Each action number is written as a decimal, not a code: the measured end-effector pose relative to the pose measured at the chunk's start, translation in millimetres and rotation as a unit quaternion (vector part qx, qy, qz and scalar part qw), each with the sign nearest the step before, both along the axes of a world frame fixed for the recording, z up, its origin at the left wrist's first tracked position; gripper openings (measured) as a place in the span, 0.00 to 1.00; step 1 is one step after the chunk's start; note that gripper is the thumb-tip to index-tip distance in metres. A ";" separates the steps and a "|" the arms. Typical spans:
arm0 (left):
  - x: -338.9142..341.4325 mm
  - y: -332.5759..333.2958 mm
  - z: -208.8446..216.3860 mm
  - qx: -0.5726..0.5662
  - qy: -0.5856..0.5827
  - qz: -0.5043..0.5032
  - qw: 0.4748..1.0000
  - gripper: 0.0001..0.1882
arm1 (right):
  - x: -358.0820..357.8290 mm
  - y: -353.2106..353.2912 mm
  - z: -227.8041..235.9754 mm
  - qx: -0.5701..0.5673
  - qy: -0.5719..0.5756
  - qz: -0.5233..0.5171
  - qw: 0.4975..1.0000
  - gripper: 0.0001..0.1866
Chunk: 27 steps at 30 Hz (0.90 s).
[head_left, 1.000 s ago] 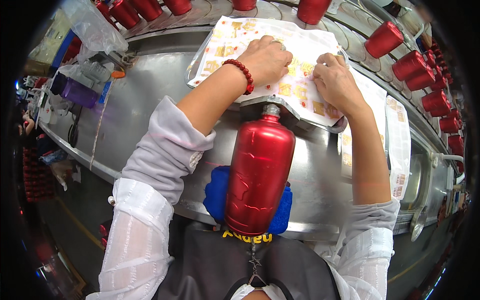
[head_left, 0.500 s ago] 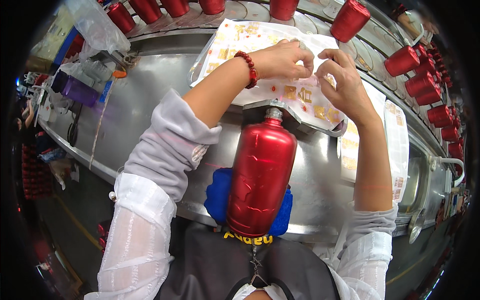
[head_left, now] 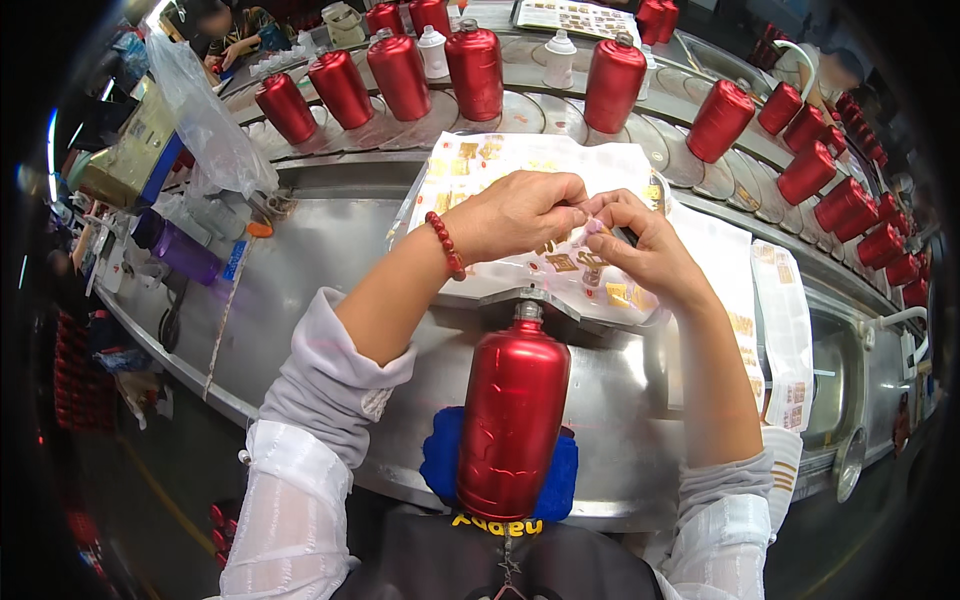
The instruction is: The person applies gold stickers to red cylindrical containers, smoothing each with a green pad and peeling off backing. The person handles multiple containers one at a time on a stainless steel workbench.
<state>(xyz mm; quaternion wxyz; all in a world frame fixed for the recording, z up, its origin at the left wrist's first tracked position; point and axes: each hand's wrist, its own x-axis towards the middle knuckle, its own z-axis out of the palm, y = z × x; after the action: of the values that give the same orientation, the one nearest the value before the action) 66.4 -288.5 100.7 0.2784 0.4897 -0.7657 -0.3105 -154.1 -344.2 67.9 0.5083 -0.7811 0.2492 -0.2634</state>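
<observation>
Over the sheet of gold and red decals point(head_left: 460, 180), my left hand point(head_left: 525, 215) and my right hand point(head_left: 645, 245) meet with their fingertips pinched together. Something small and pale pinkish point(head_left: 595, 226) shows between the fingertips; its kind is too small to make out. A red beaded bracelet circles my left wrist. Below my hands a glossy red bottle point(head_left: 515, 410) lies with its base toward me. Its bare neck sits at a metal rest point(head_left: 530, 296), and a blue cloth point(head_left: 445, 455) pads its lower end. Raised relief marks show on the bottle's side.
Several red bottles point(head_left: 475, 75) stand on the curved conveyor point(head_left: 540, 112) beyond the sheet. More decal sheets point(head_left: 785, 330) lie at the right beside a sink point(head_left: 830, 390). A purple bottle point(head_left: 180, 245) and a plastic bag point(head_left: 205, 110) are at the left. Other people are across the conveyor.
My hands have come together from slightly apart, and their fingertips now meet. The view has tilted up, showing more of the conveyor. The bottle still lies on the blue cloth.
</observation>
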 end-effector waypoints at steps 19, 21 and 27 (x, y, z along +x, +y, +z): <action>-1.9 9.2 -9.7 0.031 0.103 -0.045 0.993 0.09 | -3.4 3.9 8.0 0.028 -0.021 0.065 0.997 0.11; -1.8 9.7 -10.4 0.055 0.132 -0.051 0.988 0.07 | -4.7 2.7 8.8 0.047 -0.028 0.081 0.995 0.11; -2.0 10.2 -10.5 0.157 0.226 -0.088 0.957 0.04 | -5.0 -0.2 13.7 0.037 -0.014 0.121 0.992 0.10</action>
<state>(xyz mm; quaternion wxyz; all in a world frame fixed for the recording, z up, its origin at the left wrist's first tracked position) 64.4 -278.2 90.2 0.3347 0.3749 -0.6647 -0.5528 -159.0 -344.5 81.6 0.5684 -0.7824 0.1553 -0.2016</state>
